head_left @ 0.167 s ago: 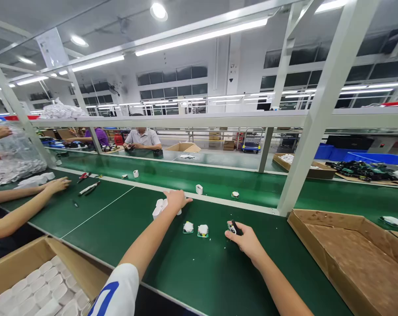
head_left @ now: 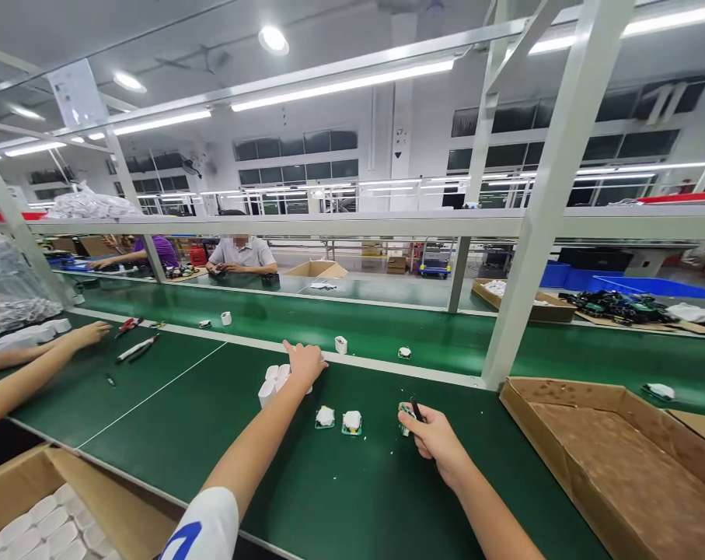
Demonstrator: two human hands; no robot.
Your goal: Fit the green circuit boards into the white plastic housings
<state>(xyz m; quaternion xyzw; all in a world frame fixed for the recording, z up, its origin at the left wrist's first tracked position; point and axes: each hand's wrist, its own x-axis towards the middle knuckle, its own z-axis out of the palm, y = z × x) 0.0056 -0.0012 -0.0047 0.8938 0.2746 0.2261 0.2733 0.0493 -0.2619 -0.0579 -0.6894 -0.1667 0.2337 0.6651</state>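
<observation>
The right hand (head_left: 437, 443) pinches a dark tool (head_left: 416, 410) in a narrow grip, its tip at a small green circuit board (head_left: 406, 420), which looks light and stiff, best held by its edges. The left hand (head_left: 304, 364) lies spread on white plastic shells (head_left: 273, 378), thin, light and apt to slide; whether it grips them, I cannot tell. Two white-topped boards (head_left: 352, 422) sit between the hands on the green belt (head_left: 357, 498).
</observation>
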